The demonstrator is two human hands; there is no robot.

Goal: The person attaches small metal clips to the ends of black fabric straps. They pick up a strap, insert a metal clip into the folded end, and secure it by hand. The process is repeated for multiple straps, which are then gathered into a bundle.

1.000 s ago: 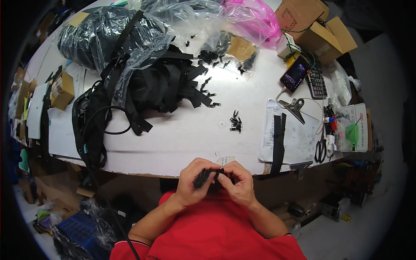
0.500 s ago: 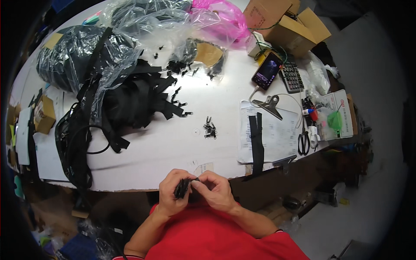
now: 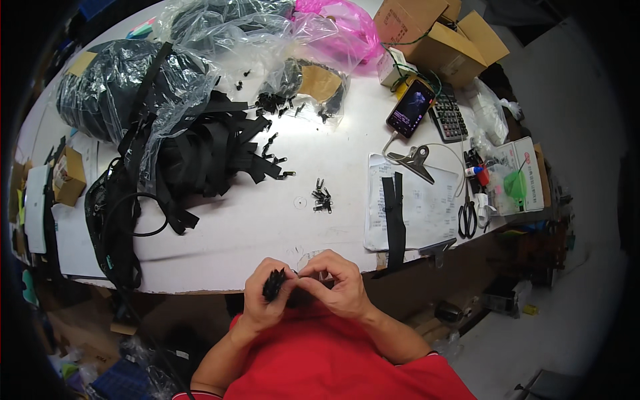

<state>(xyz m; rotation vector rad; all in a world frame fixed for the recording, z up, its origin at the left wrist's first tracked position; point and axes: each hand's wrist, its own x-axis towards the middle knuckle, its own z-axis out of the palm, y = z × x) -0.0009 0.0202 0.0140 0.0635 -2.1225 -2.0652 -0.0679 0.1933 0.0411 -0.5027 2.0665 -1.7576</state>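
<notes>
At the table's front edge my left hand (image 3: 262, 297) is closed around a bundle of black zipper strips (image 3: 273, 285), their ends bunched above the fingers. My right hand (image 3: 337, 287) meets it, thumb and forefinger pinched together at the left fingertips. Whatever lies in that pinch is too small and covered to name. Beyond my hands sits a small heap of black zipper sliders (image 3: 323, 198). More sliders (image 3: 272, 103) lie scattered farther back, by a big tangle of black zipper strips (image 3: 200, 157) on the left.
On the right, a black strip (image 3: 395, 223) lies across a clipboard with papers (image 3: 430, 207). Around it are a metal clip (image 3: 417, 163), a phone (image 3: 411, 109), a calculator (image 3: 450, 120) and scissors (image 3: 467, 217). Plastic-wrapped black rolls (image 3: 100, 87) and an open carton (image 3: 460, 50) stand at the back.
My right hand has shifted slightly right and up, its fingers still pinched near the left fingertips. The bundle in my left hand has tilted, so its ends now show more.
</notes>
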